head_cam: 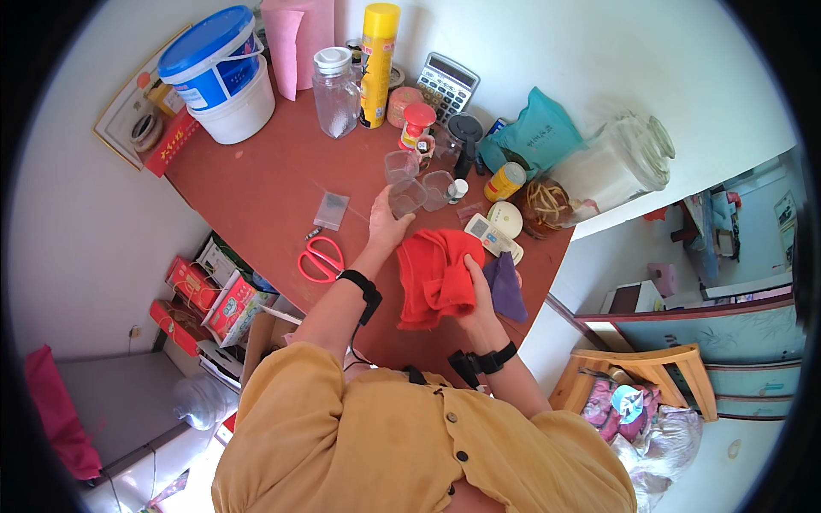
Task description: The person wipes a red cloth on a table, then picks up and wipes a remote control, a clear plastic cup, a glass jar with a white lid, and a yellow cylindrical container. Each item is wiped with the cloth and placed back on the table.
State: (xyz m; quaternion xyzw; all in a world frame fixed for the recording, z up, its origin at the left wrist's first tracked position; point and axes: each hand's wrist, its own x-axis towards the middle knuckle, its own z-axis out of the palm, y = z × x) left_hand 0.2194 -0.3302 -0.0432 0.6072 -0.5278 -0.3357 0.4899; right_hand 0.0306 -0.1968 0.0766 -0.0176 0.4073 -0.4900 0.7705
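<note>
My left hand (387,226) grips a clear square cup (408,199) at its near side, thumb and fingers around it. Just beyond stand two more clear cups, one (400,165) behind it and one (439,192) to its right. In my right hand (478,292) is a folded red cloth (433,279), bunched over the front of the brown-red tabletop (269,186). A purple cloth (507,286) lies to the right of that hand. Pink-handled scissors (321,260) and a small clear zip bag (331,210) lie left of my left hand.
A glass pitcher (335,96), a yellow spray can (378,64), a calculator (447,83) and a teal pouch (535,138) stand at the back. On the right are a yellow drink can (505,181), a remote control (494,238) and a large glass jar (603,167). Stacked buckets (231,109) occupy the far left.
</note>
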